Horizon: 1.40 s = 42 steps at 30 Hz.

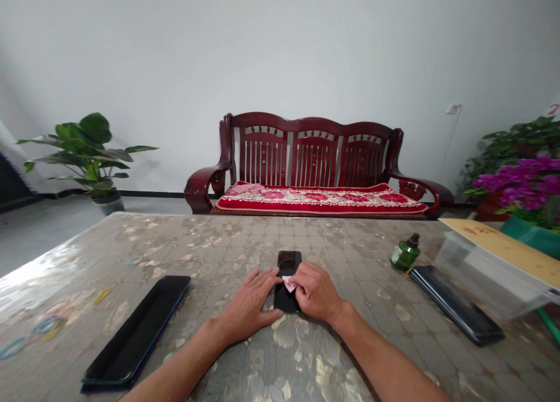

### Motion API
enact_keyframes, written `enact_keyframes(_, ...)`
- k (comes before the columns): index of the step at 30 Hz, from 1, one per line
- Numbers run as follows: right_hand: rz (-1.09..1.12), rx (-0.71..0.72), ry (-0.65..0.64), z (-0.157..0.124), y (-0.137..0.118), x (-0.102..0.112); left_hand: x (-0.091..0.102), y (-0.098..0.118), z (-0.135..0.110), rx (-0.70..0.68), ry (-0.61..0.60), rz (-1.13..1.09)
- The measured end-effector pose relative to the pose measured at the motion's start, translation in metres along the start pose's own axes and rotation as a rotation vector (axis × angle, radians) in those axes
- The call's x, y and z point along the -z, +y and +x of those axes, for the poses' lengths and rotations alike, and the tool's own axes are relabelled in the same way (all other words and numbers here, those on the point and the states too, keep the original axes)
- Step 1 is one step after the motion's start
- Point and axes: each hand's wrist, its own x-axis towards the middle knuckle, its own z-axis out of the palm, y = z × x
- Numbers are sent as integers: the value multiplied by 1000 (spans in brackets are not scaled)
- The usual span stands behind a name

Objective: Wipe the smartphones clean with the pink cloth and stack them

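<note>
1. Pink cloth [289, 283], pinched tight: the right hand [317, 291] has it in a closed grip, down on the dark phone [286, 301].
2. That phone lies flat on the tabletop [210, 244], between both hands.
3. Left hand [254, 300] open, fingers spread along the phone's left edge, apparently steadying it.
4. Surface work looks under way, not finished; which patches are done or left, I can't tell.

Soft light falls on the wall [306, 52], a bright white shine sits on the left edge of the bench [219, 256], and the sides look stretched.
</note>
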Motion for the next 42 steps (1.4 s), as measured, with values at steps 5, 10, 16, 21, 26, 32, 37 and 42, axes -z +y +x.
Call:
enact_keyframes(5,64,112,-13,-2,0,-1,-1,0,0,17,-2,5)
enact_keyframes(10,80,38,48,-2,1,-3,0,2,0,20,-13,5)
enact_keyframes(16,91,136,8,-4,0,-3,-1,0,0,8,-24,25)
enact_keyframes(21,109,72,29,-3,-1,-5,-3,-2,1,8,-17,32)
enact_keyframes(26,113,98,25,-4,-3,-4,-2,-1,1,2,-11,26)
enact_keyframes(32,134,129,5,-5,-4,-4,-5,-4,0,-16,12,18)
enact_keyframes(37,101,92,55,-4,-4,-3,-2,-2,0,-2,-11,27)
enact_keyframes(42,122,152,14,-6,-6,-1,1,0,0,-7,-21,33)
